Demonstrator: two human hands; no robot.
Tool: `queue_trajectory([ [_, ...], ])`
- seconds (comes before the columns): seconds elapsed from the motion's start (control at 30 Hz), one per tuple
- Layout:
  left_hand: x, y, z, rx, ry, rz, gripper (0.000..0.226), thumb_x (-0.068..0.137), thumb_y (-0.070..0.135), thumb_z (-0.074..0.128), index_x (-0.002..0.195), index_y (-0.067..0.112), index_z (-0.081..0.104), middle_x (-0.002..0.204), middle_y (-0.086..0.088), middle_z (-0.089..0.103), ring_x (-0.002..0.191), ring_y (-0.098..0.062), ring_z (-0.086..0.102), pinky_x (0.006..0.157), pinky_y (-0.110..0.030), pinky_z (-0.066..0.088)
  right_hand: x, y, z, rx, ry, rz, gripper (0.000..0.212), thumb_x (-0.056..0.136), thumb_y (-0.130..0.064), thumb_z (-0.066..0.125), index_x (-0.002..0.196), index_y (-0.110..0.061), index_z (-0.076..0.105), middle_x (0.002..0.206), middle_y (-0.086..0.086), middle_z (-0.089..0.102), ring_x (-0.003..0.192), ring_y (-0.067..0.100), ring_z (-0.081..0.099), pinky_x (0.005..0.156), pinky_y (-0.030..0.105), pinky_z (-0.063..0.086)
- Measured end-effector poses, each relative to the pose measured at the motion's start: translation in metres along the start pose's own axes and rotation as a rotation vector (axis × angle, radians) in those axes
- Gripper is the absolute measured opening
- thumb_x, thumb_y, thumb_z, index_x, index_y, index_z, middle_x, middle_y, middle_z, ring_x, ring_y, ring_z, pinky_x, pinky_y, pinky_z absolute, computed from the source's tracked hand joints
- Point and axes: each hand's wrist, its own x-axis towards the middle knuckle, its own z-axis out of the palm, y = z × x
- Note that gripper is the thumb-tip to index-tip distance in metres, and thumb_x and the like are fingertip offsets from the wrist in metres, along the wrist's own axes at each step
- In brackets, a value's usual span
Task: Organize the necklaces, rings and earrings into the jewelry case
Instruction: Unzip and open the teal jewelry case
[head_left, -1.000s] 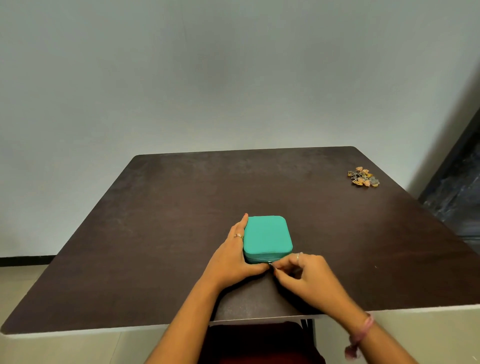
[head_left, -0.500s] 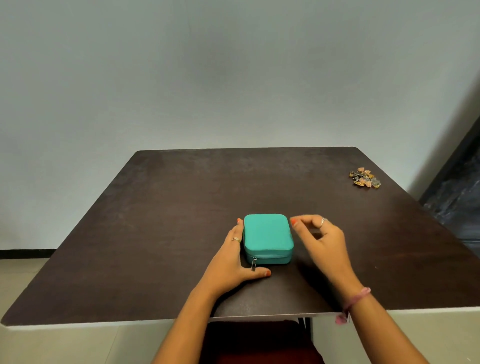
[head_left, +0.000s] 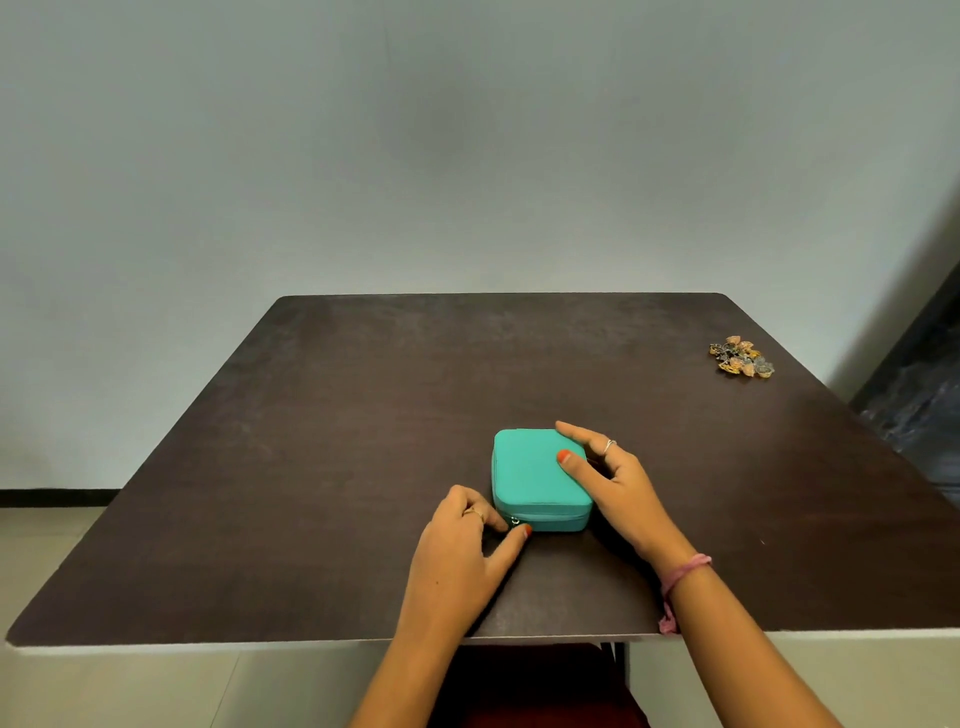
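We see a teal jewelry case (head_left: 540, 478) lying flat and zipped shut on a dark brown table (head_left: 322, 441), toward the near edge and roughly in the middle of its width. Our left hand (head_left: 462, 551) sits at the case's near left corner, thumb and forefinger pinched together on the small metal zipper pull (head_left: 514, 521) there, the remaining fingers curled in beside it. Our right hand (head_left: 613, 478) rests along the case's right side with fingers spread apart, the thumb laid on the lid and the forefinger reaching past the far right corner (a ring shows on one finger, and a pink thread band (head_left: 680, 577) circles the wrist). Well apart from all this, near the table's far right corner, lies a small tangled heap of jewelry (head_left: 742, 356), gold and pale pieces too small to tell one from another. A plain grey wall (head_left: 415, 156) stands behind the table.
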Motion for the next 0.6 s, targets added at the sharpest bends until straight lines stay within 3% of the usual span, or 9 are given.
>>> queue_trajectory([
  [0.1, 0.000, -0.003, 0.001, 0.070, -0.020, 0.053, 0.025, 0.092, 0.046, 0.052, 0.097, 0.026, 0.066, 0.092, 0.019, 0.046, 0.089, 0.000, 0.045, 0.078, -0.013, 0.039, 0.000, 0.000, 0.001, 0.015, 0.003, 0.011, 0.034, 0.091, -0.029, 0.061, 0.125, -0.035, 0.059, 0.126, -0.013, 0.056, 0.116, 0.009, 0.056, 0.095, 0.034, 0.051],
  [0.23, 0.002, -0.008, -0.007, 0.002, -0.067, 0.034, 0.016, 0.095, 0.039, 0.051, 0.096, 0.027, 0.061, 0.092, 0.017, 0.053, 0.093, 0.001, 0.044, 0.077, -0.008, 0.035, -0.001, 0.000, 0.000, 0.022, 0.005, 0.027, 0.034, 0.092, -0.029, 0.060, 0.125, -0.035, 0.059, 0.127, -0.011, 0.055, 0.116, 0.010, 0.056, 0.095, 0.034, 0.051],
  [0.37, 0.020, -0.016, -0.032, 0.081, -0.203, 0.017, 0.012, 0.094, 0.035, 0.053, 0.093, 0.026, 0.060, 0.089, 0.011, 0.064, 0.086, -0.004, 0.056, 0.080, -0.025, 0.048, 0.000, 0.001, 0.000, 0.032, 0.001, 0.040, 0.034, 0.092, -0.028, 0.060, 0.124, -0.038, 0.058, 0.127, -0.012, 0.054, 0.116, 0.010, 0.055, 0.095, 0.033, 0.051],
  [0.47, 0.040, -0.024, -0.047, 0.074, -0.312, -0.028, 0.009, 0.092, 0.035, 0.057, 0.090, 0.027, 0.061, 0.082, 0.016, 0.067, 0.080, -0.001, 0.061, 0.080, -0.027, 0.050, 0.001, 0.000, 0.001, 0.032, 0.001, 0.041, 0.034, 0.092, -0.027, 0.060, 0.124, -0.037, 0.057, 0.127, -0.013, 0.053, 0.116, 0.010, 0.055, 0.095, 0.032, 0.051],
  [0.6, 0.068, -0.031, -0.045, 0.030, -0.269, -0.082, 0.009, 0.087, 0.036, 0.064, 0.087, 0.027, 0.066, 0.083, 0.012, 0.068, 0.079, -0.004, 0.062, 0.076, -0.029, 0.052, 0.000, -0.001, 0.000, 0.031, -0.004, 0.051, 0.036, 0.092, -0.026, 0.060, 0.126, -0.035, 0.056, 0.129, -0.010, 0.052, 0.116, 0.011, 0.055, 0.093, 0.030, 0.053],
])
